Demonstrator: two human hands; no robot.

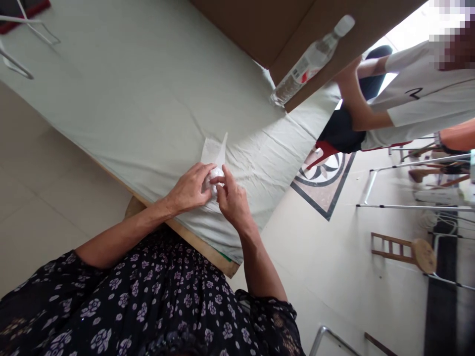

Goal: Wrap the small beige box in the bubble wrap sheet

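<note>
Near the front edge of the cloth-covered table (122, 99), a small whitish, translucent bundle (215, 174) that looks like bubble wrap lies between my hands. My left hand (193, 185) curls round its left side, thumb and fingers against it. From the right, my right hand (233, 198) presses on it with bent fingers, the index finger reaching forward. A flat piece of the white wrapping (212, 148) sticks out beyond my fingertips, with one thin corner standing up. Whatever may be inside the bundle is hidden.
A large cardboard box (256, 29) stands at the table's far side, with a clear plastic bottle (311, 62) against it. White wire racks (25, 22) are at the far left. Another person (404, 94) sits at the right. A small wooden stool (423, 255) is on the floor.
</note>
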